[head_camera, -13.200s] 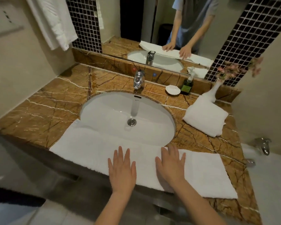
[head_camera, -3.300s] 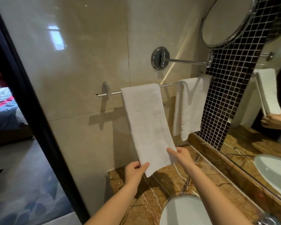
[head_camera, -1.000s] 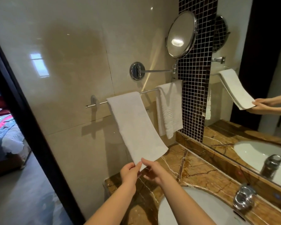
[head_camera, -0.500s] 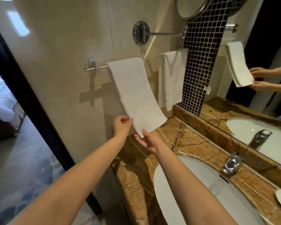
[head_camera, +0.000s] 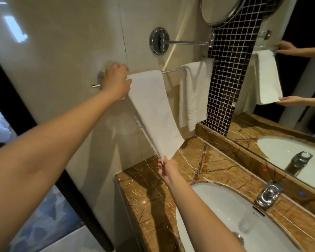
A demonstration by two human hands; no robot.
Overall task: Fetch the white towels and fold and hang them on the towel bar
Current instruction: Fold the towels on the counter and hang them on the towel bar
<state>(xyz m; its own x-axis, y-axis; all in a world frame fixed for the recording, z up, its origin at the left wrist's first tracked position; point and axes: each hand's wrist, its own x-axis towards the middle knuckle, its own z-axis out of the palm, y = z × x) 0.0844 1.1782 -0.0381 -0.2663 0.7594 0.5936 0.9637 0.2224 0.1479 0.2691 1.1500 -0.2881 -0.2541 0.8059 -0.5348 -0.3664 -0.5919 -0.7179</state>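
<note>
On the slim chrome towel bar (head_camera: 173, 70) hangs the long folded white towel (head_camera: 153, 110); the left hand (head_camera: 116, 80) clasps its top edge, the right hand (head_camera: 168, 170) pinches its lower corner

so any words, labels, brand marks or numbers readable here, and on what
None can be read.
sink: small dark mark on its rear wall, too small to read.
far towel: woven zigzag pattern, no letters.
near towel: plain, no label showing.
</note>
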